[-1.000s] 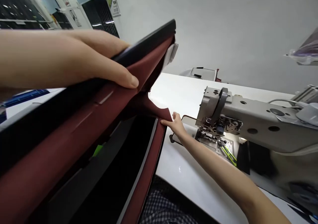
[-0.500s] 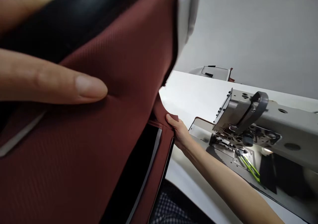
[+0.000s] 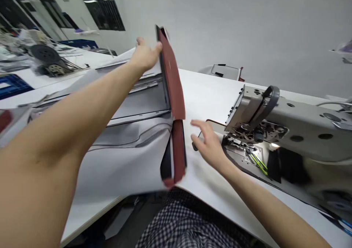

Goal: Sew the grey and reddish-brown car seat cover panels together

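The table (image 3: 198, 90) supports the cover (image 3: 143, 101) left of the machine (image 3: 275, 116). The left hand (image 3: 145, 55) touches the cover's upper edge, perhaps steadying it; I cannot tell whether its fingers grip. The right hand (image 3: 211, 145), fingers spread, is empty beside it.

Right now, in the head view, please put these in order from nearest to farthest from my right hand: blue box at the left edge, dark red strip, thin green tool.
From your right hand:
1. Dark red strip, just to its left.
2. Thin green tool, to its right, on the sewing machine.
3. Blue box, far off at the left edge.
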A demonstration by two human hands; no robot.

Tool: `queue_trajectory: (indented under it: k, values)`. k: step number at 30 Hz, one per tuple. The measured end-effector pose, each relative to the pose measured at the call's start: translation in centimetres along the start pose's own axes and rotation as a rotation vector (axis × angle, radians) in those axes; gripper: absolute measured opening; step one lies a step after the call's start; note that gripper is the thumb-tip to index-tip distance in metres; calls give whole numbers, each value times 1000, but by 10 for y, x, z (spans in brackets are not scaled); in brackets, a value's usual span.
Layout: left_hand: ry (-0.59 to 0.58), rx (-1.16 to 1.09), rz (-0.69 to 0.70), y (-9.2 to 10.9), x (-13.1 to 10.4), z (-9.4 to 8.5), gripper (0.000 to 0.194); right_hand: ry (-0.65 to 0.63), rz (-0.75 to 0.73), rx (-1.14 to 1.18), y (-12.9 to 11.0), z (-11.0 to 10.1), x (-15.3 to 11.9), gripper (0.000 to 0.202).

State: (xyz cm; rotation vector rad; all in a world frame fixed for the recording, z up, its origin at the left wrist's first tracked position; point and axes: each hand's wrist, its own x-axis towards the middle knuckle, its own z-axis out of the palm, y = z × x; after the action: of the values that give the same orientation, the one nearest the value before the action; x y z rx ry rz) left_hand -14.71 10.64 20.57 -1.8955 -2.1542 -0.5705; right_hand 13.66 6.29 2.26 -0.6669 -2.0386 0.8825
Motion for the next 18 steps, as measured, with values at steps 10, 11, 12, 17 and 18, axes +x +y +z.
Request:
queue_trajectory:
  k: [10,11,12,17,18]
  values:
    - [-704,-16,533,12,-77,128,54,-205,116,-166,17,51,1,51]
    - [-689,-23,508,8,-69,134,59,-175,178,-178,17,60,25,56]
    - [-679,-32,491,4,-60,139,63,-156,286,-171,18,69,48,59]
    - [-777,-58,554,6,-38,162,47,-205,469,-123,30,86,77,34]
    - [-795,-65,588,10,-44,168,45,-208,470,-115,33,84,65,26]
